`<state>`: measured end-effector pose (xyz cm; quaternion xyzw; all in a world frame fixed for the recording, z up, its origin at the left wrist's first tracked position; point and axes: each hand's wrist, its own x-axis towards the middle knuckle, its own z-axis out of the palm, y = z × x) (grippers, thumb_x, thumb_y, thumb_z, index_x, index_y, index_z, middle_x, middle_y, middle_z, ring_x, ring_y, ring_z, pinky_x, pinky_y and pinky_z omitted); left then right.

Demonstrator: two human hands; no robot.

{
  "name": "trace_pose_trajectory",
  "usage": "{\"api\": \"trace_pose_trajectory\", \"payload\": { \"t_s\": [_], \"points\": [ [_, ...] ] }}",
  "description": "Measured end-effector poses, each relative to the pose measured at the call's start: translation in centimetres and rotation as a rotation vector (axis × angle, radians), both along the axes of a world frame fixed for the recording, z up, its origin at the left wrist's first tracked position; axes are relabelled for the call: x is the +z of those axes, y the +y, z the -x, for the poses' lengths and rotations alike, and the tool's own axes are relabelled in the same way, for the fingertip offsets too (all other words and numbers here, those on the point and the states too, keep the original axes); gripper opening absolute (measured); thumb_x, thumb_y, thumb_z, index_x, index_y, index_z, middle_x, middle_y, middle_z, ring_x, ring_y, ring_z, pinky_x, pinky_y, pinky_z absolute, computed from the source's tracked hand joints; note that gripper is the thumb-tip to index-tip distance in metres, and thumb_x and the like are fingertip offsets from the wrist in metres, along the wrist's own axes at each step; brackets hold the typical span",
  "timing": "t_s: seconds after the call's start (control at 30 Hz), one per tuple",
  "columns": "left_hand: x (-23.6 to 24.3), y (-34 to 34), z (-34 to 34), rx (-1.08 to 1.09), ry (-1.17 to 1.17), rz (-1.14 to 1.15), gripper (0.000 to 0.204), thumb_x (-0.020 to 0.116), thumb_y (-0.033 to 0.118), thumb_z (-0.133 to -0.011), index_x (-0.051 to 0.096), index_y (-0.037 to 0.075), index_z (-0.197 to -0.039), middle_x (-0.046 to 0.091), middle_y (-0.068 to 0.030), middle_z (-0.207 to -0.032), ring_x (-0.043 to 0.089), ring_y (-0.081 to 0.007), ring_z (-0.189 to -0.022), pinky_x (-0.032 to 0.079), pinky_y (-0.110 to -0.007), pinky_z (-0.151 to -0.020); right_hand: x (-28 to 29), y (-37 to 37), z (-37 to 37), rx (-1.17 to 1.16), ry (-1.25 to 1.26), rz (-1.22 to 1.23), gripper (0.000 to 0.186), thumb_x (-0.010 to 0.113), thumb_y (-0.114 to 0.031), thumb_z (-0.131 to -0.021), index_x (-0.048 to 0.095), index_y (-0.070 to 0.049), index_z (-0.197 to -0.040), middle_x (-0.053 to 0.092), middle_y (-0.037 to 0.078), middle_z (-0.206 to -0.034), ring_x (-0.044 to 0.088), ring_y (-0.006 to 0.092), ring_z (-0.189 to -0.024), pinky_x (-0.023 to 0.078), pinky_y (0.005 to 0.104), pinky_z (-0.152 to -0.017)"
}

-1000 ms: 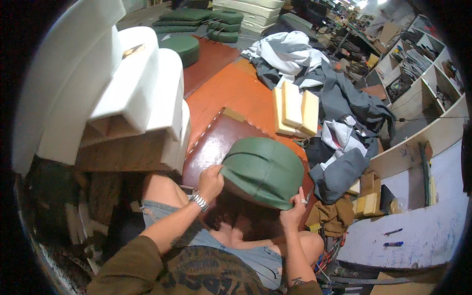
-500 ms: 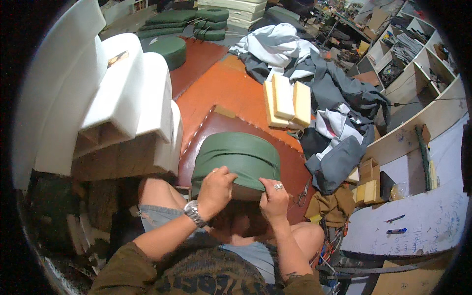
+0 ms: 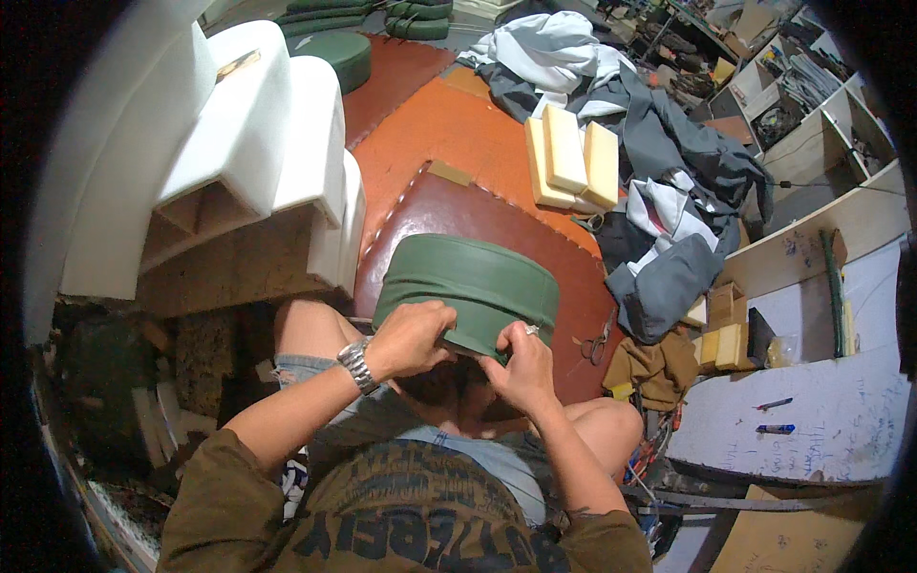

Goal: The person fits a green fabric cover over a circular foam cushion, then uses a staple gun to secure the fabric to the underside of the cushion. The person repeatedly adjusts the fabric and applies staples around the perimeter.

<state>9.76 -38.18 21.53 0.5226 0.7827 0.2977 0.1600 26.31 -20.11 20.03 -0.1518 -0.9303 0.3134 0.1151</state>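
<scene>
A rounded cushion in a green leather-like cover (image 3: 468, 277) stands on the dark red padded mat in front of me, partly over my lap. Creases run across the cover's near side. My left hand (image 3: 413, 339) has its fingers closed on the cover's lower near edge. Close by on the right, my right hand (image 3: 521, 363) pinches the same edge between thumb and fingers. A short stretch of the edge shows between the two hands. The cushion's underside is in shadow.
Scissors (image 3: 597, 346) lie on the mat (image 3: 573, 286) to the right. Yellow foam blocks (image 3: 573, 158) and grey fabric (image 3: 669, 124) lie farther off. White padded forms (image 3: 239, 124) stand at left. Two pens lie on a white board (image 3: 802, 430) at right.
Both hands have shifted along the cover's edge; the right has moved inward and turned, with its fingers curled further under. The whole view has tilted downward slightly.
</scene>
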Motion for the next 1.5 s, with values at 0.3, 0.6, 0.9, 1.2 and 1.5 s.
{"api": "trace_pose_trajectory", "payload": {
  "t_s": [0.3, 0.6, 0.9, 1.2, 1.5],
  "points": [
    [-2.9, 2.1, -2.6, 0.18, 0.274, -0.156, 0.011, 0.071, 0.01, -0.083, 0.061, 0.009, -0.086, 0.063, -0.0097, -0.08, 0.067, -0.0358, -0.078, 0.054, -0.049, -0.068, -1.3, -1.6, -1.8, -0.003, 0.338, -0.183, 0.028, 0.079, -0.001, -0.078, 0.061, -0.002, -0.1, 0.064, 0.017, -0.098, 0.064, 0.0403, -0.097, 0.052, 0.0495, -0.082],
    [-3.7, 3.5, -3.2, 0.257, 0.319, -0.159, 0.019, 0.073, 0.006, -0.076, 0.057, 0.01, -0.086, 0.061, -0.011, -0.08, 0.066, -0.0349, -0.079, 0.053, -0.048, -0.068, -1.5, 0.0, -0.4, -0.2, 0.366, -0.183, 0.021, 0.074, -0.003, -0.089, 0.062, -0.002, -0.106, 0.068, 0.019, -0.097, 0.067, 0.0415, -0.094, 0.054, 0.0522, -0.083],
    [-2.6, 0.8, -2.2, 0.259, 0.176, -0.11, 0.024, 0.076, 0.005, -0.071, 0.059, 0.007, -0.088, 0.064, -0.014, -0.085, 0.066, -0.0395, -0.084, 0.052, -0.052, -0.072, 2.1, 2.2, 2.0, 0.078, -0.072, -0.039, 0.027, 0.077, -0.013, -0.084, 0.06, -0.006, -0.103, 0.069, 0.018, -0.093, 0.069, 0.043, -0.093, 0.054, 0.0523, -0.077],
    [-3.8, 1.7, -2.7, 0.43, 0.222, -0.339, 0.024, 0.069, 0.0, -0.065, 0.056, 0.007, -0.084, 0.055, -0.0129, -0.079, 0.061, -0.038, -0.08, 0.049, -0.047, -0.068, -2.0, 0.4, 2.6, -0.1, 0.211, -0.427, 0.029, 0.071, 0.0, -0.065, 0.057, -0.009, -0.089, 0.061, 0.012, -0.082, 0.065, 0.0364, -0.079, 0.054, 0.0487, -0.067],
    [-9.6, -0.6, -0.4, 0.736, -0.105, -0.199, 0.036, 0.065, -0.004, -0.073, 0.069, 0.005, -0.109, 0.069, -0.016, -0.099, 0.066, -0.04, -0.093, 0.053, -0.049, -0.082, -3.7, 6.3, -3.6, -0.433, 0.128, -0.257, 0.024, 0.065, 0.005, -0.068, 0.067, 0.0, -0.091, 0.072, 0.024, -0.111, 0.066, 0.0467, -0.108, 0.053, 0.0513, -0.094]
  ]
}}
